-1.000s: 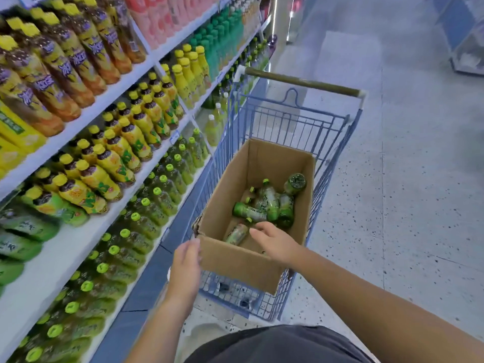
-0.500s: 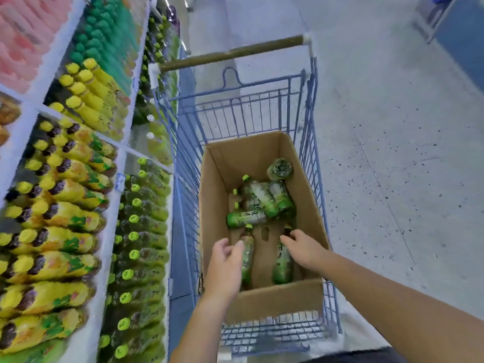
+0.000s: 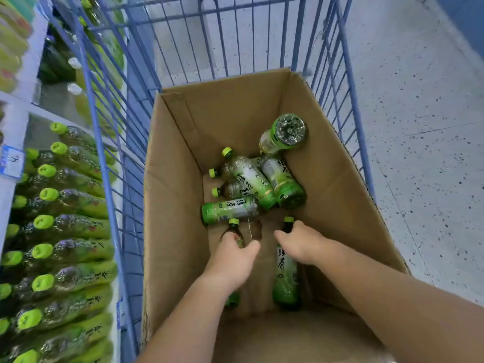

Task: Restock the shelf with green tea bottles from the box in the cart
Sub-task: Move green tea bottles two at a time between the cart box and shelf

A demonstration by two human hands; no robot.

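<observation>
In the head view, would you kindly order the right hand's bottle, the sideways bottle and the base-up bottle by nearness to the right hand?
1. Right hand's bottle: the right hand grips its neck, near end.
2. Sideways bottle: mid-box, leftward; the left bottle, gripped by the left hand, is too close to call against it.
3. Base-up bottle: far end.

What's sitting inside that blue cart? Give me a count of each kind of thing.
green tea bottles: 8
cardboard box: 1
Total: 9
</observation>
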